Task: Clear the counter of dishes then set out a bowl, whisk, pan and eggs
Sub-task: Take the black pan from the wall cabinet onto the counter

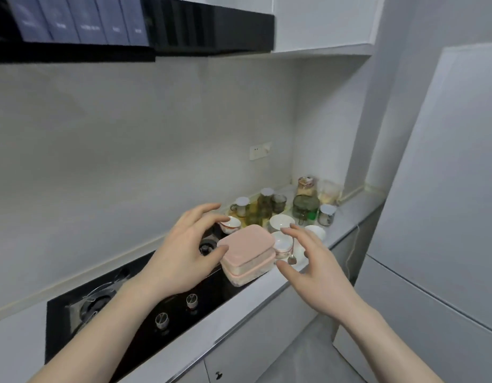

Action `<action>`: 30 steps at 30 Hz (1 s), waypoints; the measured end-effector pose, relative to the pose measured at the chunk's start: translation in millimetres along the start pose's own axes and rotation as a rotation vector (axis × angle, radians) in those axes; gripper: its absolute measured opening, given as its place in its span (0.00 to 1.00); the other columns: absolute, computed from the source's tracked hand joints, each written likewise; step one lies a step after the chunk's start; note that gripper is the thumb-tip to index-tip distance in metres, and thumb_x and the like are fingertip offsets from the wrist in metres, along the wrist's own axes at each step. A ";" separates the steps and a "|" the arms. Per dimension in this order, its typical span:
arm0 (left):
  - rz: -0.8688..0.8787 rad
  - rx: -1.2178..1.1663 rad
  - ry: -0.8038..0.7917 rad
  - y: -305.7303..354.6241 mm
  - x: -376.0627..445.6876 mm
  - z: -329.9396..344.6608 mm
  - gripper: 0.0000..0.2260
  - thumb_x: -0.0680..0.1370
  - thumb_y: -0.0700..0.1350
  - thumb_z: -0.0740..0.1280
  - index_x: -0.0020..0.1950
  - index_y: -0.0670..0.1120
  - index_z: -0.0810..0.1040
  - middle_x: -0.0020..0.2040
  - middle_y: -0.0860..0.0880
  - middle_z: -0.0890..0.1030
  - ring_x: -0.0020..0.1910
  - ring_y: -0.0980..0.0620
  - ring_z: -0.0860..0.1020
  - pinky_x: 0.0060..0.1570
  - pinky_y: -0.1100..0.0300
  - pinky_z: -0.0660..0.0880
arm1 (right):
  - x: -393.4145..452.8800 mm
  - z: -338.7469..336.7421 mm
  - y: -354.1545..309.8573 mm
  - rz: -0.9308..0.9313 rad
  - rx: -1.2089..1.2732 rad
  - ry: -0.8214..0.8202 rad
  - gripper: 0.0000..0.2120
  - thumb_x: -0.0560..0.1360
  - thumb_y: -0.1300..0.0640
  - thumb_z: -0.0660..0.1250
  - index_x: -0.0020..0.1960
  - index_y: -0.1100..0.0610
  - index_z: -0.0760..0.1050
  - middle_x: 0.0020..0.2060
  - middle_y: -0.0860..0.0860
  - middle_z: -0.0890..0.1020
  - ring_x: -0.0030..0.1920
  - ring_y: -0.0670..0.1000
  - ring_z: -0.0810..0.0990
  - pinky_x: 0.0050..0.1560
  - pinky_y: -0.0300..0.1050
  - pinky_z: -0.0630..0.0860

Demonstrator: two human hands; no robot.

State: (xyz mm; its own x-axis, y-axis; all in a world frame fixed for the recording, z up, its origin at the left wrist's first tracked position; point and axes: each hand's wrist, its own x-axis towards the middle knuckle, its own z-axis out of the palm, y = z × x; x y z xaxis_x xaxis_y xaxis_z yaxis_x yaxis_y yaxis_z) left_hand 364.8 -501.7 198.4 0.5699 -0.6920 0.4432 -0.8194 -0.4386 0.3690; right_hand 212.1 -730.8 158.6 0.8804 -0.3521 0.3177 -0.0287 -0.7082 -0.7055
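Two stacked pink-lidded containers (246, 254) sit on the right end of the black stove (145, 308). My left hand (184, 252) hovers at their left side with fingers spread; its thumb tip is close to the top lid's corner. My right hand (314, 261) hovers at their right side, fingers spread, holding nothing. Small white bowls stand behind: one (230, 224) by my left fingers, one (281, 221) further right, one (282, 244) with a metal spoon (292, 255), and one (316, 231) partly behind my right hand.
Glass mugs (240, 206) and jars (305, 207) crowd a tray in the counter's back corner. Stove knobs (192, 299) face the front edge. A wall socket (260, 151) is above. A tall white fridge (438, 217) stands at right; a range hood (211, 29) hangs overhead.
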 end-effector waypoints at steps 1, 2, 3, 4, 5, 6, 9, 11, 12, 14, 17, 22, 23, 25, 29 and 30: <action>0.022 0.001 0.013 6.3 23.6 9.2 0.20 0.77 0.53 0.72 0.67 0.63 0.72 0.74 0.64 0.65 0.73 0.61 0.64 0.69 0.61 0.64 | 10.9 -14.4 12.5 -0.011 -0.002 0.024 0.26 0.78 0.48 0.71 0.73 0.38 0.67 0.75 0.34 0.65 0.74 0.37 0.64 0.74 0.46 0.68; 0.023 0.000 0.016 8.6 31.2 11.0 0.20 0.77 0.53 0.72 0.67 0.63 0.72 0.74 0.64 0.65 0.73 0.61 0.65 0.69 0.61 0.64 | 15.4 -18.8 15.6 -0.018 -0.003 0.031 0.26 0.78 0.48 0.70 0.73 0.39 0.67 0.74 0.33 0.65 0.74 0.36 0.64 0.74 0.45 0.67; 0.029 -0.006 0.025 13.9 47.7 15.0 0.20 0.77 0.53 0.72 0.66 0.63 0.72 0.74 0.64 0.65 0.73 0.62 0.65 0.68 0.61 0.63 | 25.7 -29.4 22.2 -0.025 -0.014 0.037 0.26 0.78 0.48 0.70 0.73 0.39 0.67 0.74 0.32 0.64 0.74 0.35 0.63 0.74 0.44 0.67; 0.044 -0.015 0.033 19.0 63.7 20.1 0.19 0.77 0.53 0.72 0.66 0.63 0.73 0.74 0.64 0.65 0.73 0.62 0.64 0.68 0.61 0.64 | 35.1 -41.9 28.6 -0.029 -0.032 0.039 0.26 0.78 0.47 0.70 0.73 0.38 0.66 0.74 0.31 0.63 0.73 0.34 0.63 0.74 0.43 0.66; 0.054 -0.013 0.047 24.6 80.3 23.9 0.19 0.77 0.53 0.72 0.67 0.63 0.73 0.74 0.65 0.65 0.73 0.62 0.64 0.68 0.60 0.64 | 45.9 -54.7 34.4 -0.032 -0.043 0.039 0.27 0.78 0.47 0.70 0.73 0.38 0.66 0.74 0.31 0.63 0.73 0.33 0.63 0.74 0.43 0.66; 0.067 -0.011 0.065 31.0 101.3 28.9 0.19 0.77 0.53 0.72 0.67 0.63 0.73 0.74 0.65 0.65 0.73 0.62 0.64 0.69 0.60 0.64 | 60.1 -71.3 42.2 -0.040 -0.051 0.042 0.27 0.78 0.48 0.70 0.73 0.37 0.66 0.74 0.30 0.62 0.73 0.33 0.62 0.74 0.44 0.66; 0.115 -0.006 0.086 47.1 151.8 38.4 0.20 0.77 0.54 0.72 0.67 0.62 0.73 0.74 0.66 0.65 0.74 0.62 0.64 0.69 0.59 0.64 | 94.4 -110.5 56.0 -0.071 -0.081 0.066 0.27 0.78 0.48 0.70 0.74 0.37 0.65 0.75 0.31 0.63 0.75 0.36 0.63 0.74 0.49 0.68; 0.155 -0.008 0.105 59.5 185.1 48.5 0.20 0.77 0.55 0.72 0.67 0.62 0.73 0.74 0.66 0.65 0.73 0.62 0.64 0.68 0.60 0.64 | 111.4 -133.7 67.1 -0.095 -0.087 0.105 0.27 0.78 0.48 0.70 0.74 0.38 0.66 0.74 0.32 0.64 0.75 0.37 0.64 0.74 0.50 0.68; 0.173 -0.007 0.106 66.3 198.3 52.7 0.20 0.77 0.55 0.72 0.68 0.62 0.73 0.74 0.66 0.65 0.73 0.62 0.65 0.69 0.60 0.64 | 118.7 -143.0 71.5 -0.105 -0.086 0.128 0.27 0.78 0.48 0.70 0.73 0.38 0.66 0.74 0.32 0.64 0.75 0.37 0.64 0.74 0.50 0.68; 0.220 -0.001 0.101 82.2 223.3 60.7 0.20 0.77 0.54 0.72 0.68 0.61 0.73 0.74 0.65 0.65 0.73 0.61 0.65 0.69 0.60 0.65 | 132.7 -163.0 80.1 -0.103 -0.082 0.166 0.26 0.77 0.49 0.71 0.73 0.38 0.67 0.72 0.31 0.65 0.73 0.36 0.65 0.74 0.49 0.69; 0.291 0.030 0.105 103.8 260.8 66.4 0.20 0.77 0.55 0.71 0.68 0.60 0.73 0.74 0.64 0.65 0.74 0.61 0.64 0.71 0.60 0.65 | 159.2 -194.0 93.6 -0.096 -0.086 0.215 0.26 0.77 0.48 0.70 0.73 0.38 0.67 0.72 0.32 0.66 0.72 0.38 0.66 0.73 0.52 0.70; 0.320 0.127 0.158 116.4 305.1 59.3 0.20 0.77 0.58 0.70 0.68 0.62 0.72 0.74 0.65 0.65 0.73 0.61 0.65 0.70 0.58 0.67 | 217.3 -231.5 101.2 -0.166 -0.066 0.242 0.26 0.78 0.47 0.70 0.73 0.38 0.66 0.70 0.32 0.67 0.70 0.37 0.67 0.72 0.51 0.71; 0.315 0.151 0.165 116.8 311.4 57.6 0.20 0.77 0.58 0.70 0.68 0.63 0.71 0.74 0.65 0.64 0.73 0.62 0.64 0.70 0.58 0.67 | 229.9 -237.2 101.5 -0.189 -0.060 0.239 0.26 0.78 0.47 0.70 0.73 0.38 0.66 0.70 0.32 0.68 0.70 0.36 0.67 0.72 0.50 0.71; 0.300 0.200 0.173 116.1 321.7 55.2 0.20 0.77 0.60 0.69 0.68 0.64 0.70 0.74 0.67 0.63 0.73 0.63 0.64 0.69 0.59 0.67 | 254.5 -246.1 102.1 -0.232 -0.052 0.235 0.25 0.78 0.48 0.69 0.72 0.37 0.66 0.70 0.32 0.68 0.70 0.34 0.67 0.73 0.49 0.70; 0.248 0.281 0.186 120.4 349.4 59.5 0.20 0.77 0.62 0.68 0.68 0.66 0.69 0.74 0.69 0.62 0.73 0.66 0.63 0.68 0.63 0.66 | 310.1 -265.1 111.7 -0.337 -0.008 0.226 0.24 0.78 0.49 0.70 0.72 0.40 0.68 0.69 0.33 0.67 0.70 0.34 0.66 0.73 0.47 0.69; 0.230 0.306 0.197 123.4 360.1 63.5 0.20 0.77 0.62 0.67 0.68 0.66 0.69 0.74 0.69 0.61 0.73 0.66 0.63 0.69 0.64 0.65 | 326.1 -272.1 116.3 -0.360 0.018 0.209 0.24 0.78 0.50 0.70 0.72 0.40 0.68 0.69 0.33 0.68 0.70 0.35 0.66 0.73 0.47 0.69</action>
State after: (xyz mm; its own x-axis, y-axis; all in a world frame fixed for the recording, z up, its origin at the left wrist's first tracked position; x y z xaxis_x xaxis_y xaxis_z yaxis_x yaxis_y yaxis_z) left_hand 465.0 -841.4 351.6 0.3469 -0.6818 0.6440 -0.8898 -0.4563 -0.0038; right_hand 367.1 -1094.5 352.5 0.7173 -0.2024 0.6667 0.2730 -0.7987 -0.5363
